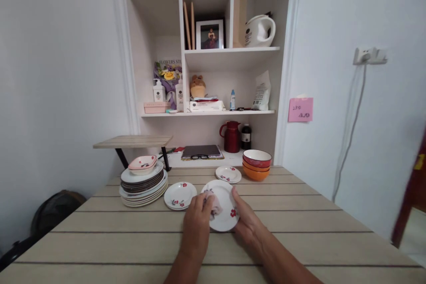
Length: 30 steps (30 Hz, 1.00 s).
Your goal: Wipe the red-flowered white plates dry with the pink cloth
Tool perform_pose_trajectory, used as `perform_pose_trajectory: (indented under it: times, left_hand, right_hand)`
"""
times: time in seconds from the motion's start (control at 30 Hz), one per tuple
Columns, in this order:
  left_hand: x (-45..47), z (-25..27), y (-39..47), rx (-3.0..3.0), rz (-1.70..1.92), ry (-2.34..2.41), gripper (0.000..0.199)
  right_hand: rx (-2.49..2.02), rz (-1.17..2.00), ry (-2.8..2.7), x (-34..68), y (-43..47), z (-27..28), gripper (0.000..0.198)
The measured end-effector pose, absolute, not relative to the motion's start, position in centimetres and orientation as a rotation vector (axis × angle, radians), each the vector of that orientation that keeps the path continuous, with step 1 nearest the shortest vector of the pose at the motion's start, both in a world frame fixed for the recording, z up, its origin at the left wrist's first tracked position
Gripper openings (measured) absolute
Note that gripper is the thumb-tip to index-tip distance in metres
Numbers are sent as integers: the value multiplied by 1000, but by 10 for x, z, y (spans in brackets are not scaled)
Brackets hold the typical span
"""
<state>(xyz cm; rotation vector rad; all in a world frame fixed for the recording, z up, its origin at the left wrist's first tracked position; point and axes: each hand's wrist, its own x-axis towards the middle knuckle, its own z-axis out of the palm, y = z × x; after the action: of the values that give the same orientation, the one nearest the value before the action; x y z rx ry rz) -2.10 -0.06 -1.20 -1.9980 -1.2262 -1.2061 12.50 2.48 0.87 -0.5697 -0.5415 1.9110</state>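
My right hand grips the right edge of a small white plate with red flowers, thumb on the rim and fingers beneath. The plate is tilted up above the table. My left hand is closed on a pale pinkish cloth, which is pressed against the plate's face at the left. Just left of that hand lies a short stack of flowered plates. Behind the held plate sits another small stack of flowered plates. Part of the cloth is hidden under my left fingers.
A tall stack of plates with pinkish square bowls on top stands at the left, near a small raised wooden stand. Nested bowls, red over orange, stand at the back right. Behind the table rises a shelf unit.
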Motion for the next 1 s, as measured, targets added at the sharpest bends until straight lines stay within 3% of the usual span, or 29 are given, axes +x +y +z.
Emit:
perform_pose_trajectory:
  times: [0.2, 0.5, 0.7, 0.77, 0.9, 1.0]
  left_hand:
    - [-12, -10, -6, -2130, -1159, -1018, 33]
    - [-15, -14, 4, -2132, -1150, -1239, 40]
    - [-7, -27, 12, -2348, -1196, -1153, 45]
    - [-8, -26, 11, -2383, -1224, -1103, 42]
    - [-9, -19, 4, -2380, -1238, -1139, 14]
    - [-8, -16, 0, -2347, -1214, -1232, 16]
  right_hand:
    - [-459, 2003, -649, 119, 21, 2, 56]
    - [-486, 2008, -552, 112, 20, -2, 44]
    - [-507, 1979, -575, 128, 32, -2, 53]
    - [-506, 1976, -572, 130, 34, -2, 58]
    - [-504, 1959, -575, 128, 35, -5, 58]
    - [-493, 1947, -591, 126, 36, -8, 54]
